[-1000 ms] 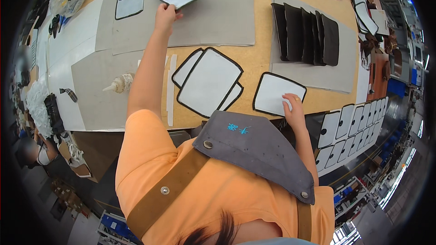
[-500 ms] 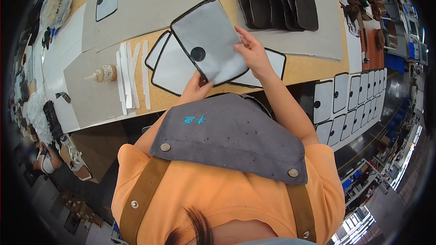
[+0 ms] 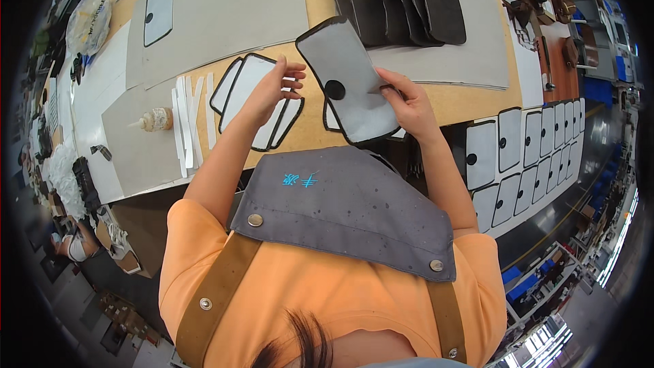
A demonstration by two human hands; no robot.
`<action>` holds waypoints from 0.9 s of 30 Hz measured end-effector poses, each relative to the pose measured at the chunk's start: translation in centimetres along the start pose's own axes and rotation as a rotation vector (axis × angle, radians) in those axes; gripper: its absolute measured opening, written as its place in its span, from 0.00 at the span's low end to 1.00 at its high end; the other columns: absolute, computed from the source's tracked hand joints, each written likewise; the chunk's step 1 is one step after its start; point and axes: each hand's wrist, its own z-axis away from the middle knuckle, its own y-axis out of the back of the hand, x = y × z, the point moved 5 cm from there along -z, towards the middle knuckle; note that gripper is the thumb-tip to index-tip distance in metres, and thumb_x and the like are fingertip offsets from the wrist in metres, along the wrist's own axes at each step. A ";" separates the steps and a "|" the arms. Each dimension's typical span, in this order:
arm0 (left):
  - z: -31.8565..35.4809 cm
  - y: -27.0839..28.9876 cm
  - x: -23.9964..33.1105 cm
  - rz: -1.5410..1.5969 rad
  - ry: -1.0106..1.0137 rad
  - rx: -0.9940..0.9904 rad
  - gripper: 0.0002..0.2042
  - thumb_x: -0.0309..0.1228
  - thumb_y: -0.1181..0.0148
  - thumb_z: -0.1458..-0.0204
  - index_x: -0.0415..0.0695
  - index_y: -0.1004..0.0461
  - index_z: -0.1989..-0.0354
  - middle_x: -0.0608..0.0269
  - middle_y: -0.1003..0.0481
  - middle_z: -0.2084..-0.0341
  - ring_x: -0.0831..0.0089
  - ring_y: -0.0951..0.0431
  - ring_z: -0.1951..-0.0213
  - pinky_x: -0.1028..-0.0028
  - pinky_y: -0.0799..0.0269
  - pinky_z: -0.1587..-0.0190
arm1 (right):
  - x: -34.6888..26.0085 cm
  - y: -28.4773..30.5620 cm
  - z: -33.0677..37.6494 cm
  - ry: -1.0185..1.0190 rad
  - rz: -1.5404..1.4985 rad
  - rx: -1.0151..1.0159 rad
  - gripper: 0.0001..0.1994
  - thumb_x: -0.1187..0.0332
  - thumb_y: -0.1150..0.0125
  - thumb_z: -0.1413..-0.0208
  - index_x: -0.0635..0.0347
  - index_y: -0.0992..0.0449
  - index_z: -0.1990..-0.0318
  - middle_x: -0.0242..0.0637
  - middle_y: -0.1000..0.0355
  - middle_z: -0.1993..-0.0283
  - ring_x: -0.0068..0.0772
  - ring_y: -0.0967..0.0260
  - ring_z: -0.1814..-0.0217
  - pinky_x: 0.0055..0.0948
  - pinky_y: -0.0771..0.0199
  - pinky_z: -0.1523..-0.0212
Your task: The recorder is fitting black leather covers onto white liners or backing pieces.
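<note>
My right hand [image 3: 410, 103] pinches the right edge of a pale grey panel [image 3: 349, 71] with black edging and a black round spot. The panel is tilted up over the front of the table and bends a little at the grip. My left hand [image 3: 278, 87] is away from it, fingers apart and holding nothing. Below that hand, several white panels with black borders [image 3: 244, 88] lie overlapping on the table. Part of another bordered panel [image 3: 331, 118] shows from under the held one, most of it hidden.
Several dark panels [image 3: 439, 10] lie fanned on a grey sheet at the back. White strips [image 3: 181, 123] and a glue bottle [image 3: 158, 119] are on the left. A single spotted panel [image 3: 159, 13] lies far left. Rows of spotted panels [image 3: 482, 153] stand at right.
My left hand has let go of the panel and moved left and up, over the white panels. My right hand has carried the panel to the right and turned it.
</note>
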 end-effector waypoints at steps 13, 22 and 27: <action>-0.7 -2.3 6.3 -0.467 -0.255 0.191 0.14 0.42 0.52 0.42 0.43 0.31 0.63 0.63 0.27 0.64 0.77 0.31 0.60 0.77 0.37 0.57 | -1.5 1.6 2.0 0.099 0.216 -0.107 0.21 0.85 0.58 0.50 0.60 0.27 0.51 0.36 0.28 0.63 0.23 0.36 0.65 0.18 0.37 0.62; 3.2 -6.5 9.0 -0.274 -0.587 -0.004 0.07 0.26 0.47 0.45 0.41 0.28 0.59 0.68 0.27 0.64 0.79 0.32 0.61 0.80 0.38 0.55 | -3.0 2.2 2.3 0.190 0.245 -0.096 0.22 0.84 0.58 0.50 0.54 0.26 0.51 0.38 0.27 0.65 0.28 0.35 0.69 0.21 0.36 0.64; 3.2 -6.5 8.6 -0.229 -0.563 0.030 0.09 0.30 0.50 0.43 0.41 0.30 0.56 0.66 0.28 0.61 0.77 0.32 0.56 0.77 0.38 0.52 | -3.1 2.8 2.9 0.173 0.276 -0.080 0.23 0.84 0.57 0.53 0.53 0.25 0.52 0.37 0.27 0.65 0.30 0.33 0.69 0.23 0.35 0.65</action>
